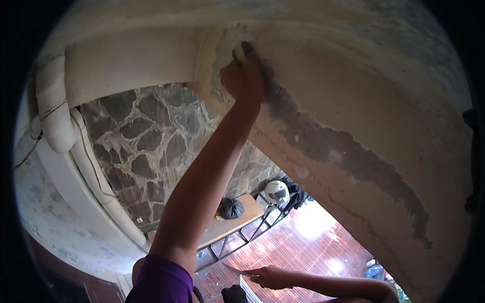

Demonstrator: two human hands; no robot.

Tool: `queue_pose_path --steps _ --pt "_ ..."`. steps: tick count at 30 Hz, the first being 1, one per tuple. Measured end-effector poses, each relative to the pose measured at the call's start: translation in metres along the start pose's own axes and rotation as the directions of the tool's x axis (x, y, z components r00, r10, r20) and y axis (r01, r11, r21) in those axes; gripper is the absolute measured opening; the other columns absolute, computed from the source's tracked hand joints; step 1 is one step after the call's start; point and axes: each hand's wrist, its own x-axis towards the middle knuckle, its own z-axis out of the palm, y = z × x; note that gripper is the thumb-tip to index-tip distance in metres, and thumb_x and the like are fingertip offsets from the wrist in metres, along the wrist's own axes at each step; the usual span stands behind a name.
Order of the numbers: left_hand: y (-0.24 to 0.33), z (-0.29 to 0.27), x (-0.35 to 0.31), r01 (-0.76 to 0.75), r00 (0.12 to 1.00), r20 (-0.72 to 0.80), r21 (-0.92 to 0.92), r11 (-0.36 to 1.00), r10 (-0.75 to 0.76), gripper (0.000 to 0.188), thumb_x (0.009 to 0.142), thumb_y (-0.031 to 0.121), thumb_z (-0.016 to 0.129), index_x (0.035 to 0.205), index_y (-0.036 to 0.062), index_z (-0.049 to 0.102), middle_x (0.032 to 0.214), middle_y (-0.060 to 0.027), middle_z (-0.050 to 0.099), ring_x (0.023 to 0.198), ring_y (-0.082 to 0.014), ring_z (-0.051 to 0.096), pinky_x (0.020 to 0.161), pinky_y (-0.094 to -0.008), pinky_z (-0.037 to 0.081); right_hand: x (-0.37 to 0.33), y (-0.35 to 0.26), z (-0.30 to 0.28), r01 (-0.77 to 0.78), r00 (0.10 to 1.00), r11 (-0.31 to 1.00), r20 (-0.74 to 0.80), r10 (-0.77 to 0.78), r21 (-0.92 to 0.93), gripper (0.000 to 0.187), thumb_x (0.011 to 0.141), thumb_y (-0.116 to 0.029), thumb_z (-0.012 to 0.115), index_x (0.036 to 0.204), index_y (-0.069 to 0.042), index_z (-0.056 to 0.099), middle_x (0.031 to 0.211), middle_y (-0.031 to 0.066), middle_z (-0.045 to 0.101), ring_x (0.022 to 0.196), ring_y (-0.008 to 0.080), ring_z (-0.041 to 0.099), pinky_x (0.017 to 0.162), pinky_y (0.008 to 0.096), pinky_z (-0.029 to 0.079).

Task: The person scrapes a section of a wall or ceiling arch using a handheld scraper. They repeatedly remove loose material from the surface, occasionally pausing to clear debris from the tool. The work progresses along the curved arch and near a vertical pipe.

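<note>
My left hand is raised on a bare arm from a purple sleeve, against the patched plaster of an overhead beam. Its fingers are closed around a small pale piece with a dark edge, too blurred and covered to name. Beside this hand begins a long strip of grey exposed cement, running down the beam to the lower right with ragged paint edges. Low in the view, my right hand is closed on a flat-bladed scraper, its thin blade pointing left. That hand is well away from the beam.
Far below lies a reddish tiled floor. A wooden bench on a black metal frame bears a black plastic bag; a white helmet is beside it. White pipes run along the left, near a stone wall.
</note>
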Motion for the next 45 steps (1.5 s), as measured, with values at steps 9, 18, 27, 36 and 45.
queue_pose_path --steps 9,18,27,36,45 --pt "0.03 -0.004 0.005 -0.072 0.997 0.019 0.017 0.997 0.071 0.064 0.09 0.052 0.058 0.072 -0.0083 0.069 0.056 -0.0215 0.061 0.056 -0.0347 0.064 0.061 -0.0446 0.05 0.012 -0.001 0.017 0.012 0.998 0.993 0.056 -0.019 0.117 0.043 0.104 -0.026 0.043 0.146 -0.015 0.044 0.09 0.0162 0.066 0.076 0.025 0.064 0.076 0.0427 0.05" --pt "0.059 0.001 -0.006 -0.062 0.977 0.204 -0.002 0.998 0.061 0.054 0.082 0.044 0.07 0.094 -0.0085 0.07 0.078 -0.0228 0.063 0.076 -0.0361 0.065 0.076 -0.047 0.052 0.016 -0.005 0.022 0.043 0.998 0.993 0.032 -0.047 0.11 0.043 0.104 -0.022 0.044 0.146 -0.012 0.045 0.093 0.0156 0.066 0.08 0.0251 0.063 0.079 0.0393 0.052" --pt "0.071 -0.002 -0.012 -0.065 0.985 0.156 -0.023 0.998 0.068 0.048 0.082 0.044 0.07 0.078 -0.0042 0.071 0.071 -0.0243 0.067 0.076 -0.037 0.07 0.073 -0.0475 0.054 0.016 -0.012 0.026 0.005 0.999 0.994 0.04 -0.009 0.112 0.043 0.104 -0.023 0.044 0.145 -0.013 0.046 0.087 0.012 0.064 0.077 0.0222 0.062 0.074 0.0379 0.051" --pt "0.057 0.011 -0.007 -0.087 0.98 0.185 0.072 0.994 0.072 0.056 0.083 0.052 0.067 0.091 -0.0034 0.072 0.092 -0.0247 0.066 0.094 -0.0371 0.066 0.086 -0.0471 0.051 0.016 -0.017 0.026 0.012 0.999 0.996 0.033 -0.015 0.092 0.042 0.104 -0.023 0.045 0.144 -0.013 0.047 0.089 0.0161 0.067 0.077 0.0245 0.066 0.077 0.0399 0.053" --pt "0.035 -0.012 -0.015 0.021 0.966 0.255 0.103 0.994 -0.047 0.053 0.083 0.048 0.066 0.094 -0.0033 0.071 0.09 -0.0268 0.065 0.086 -0.0396 0.066 0.079 -0.047 0.051 0.016 -0.003 0.028 0.016 0.998 0.98 0.051 -0.026 0.199 0.044 0.106 -0.032 0.042 0.146 -0.014 0.045 0.096 0.0149 0.068 0.08 0.0223 0.065 0.078 0.0376 0.053"
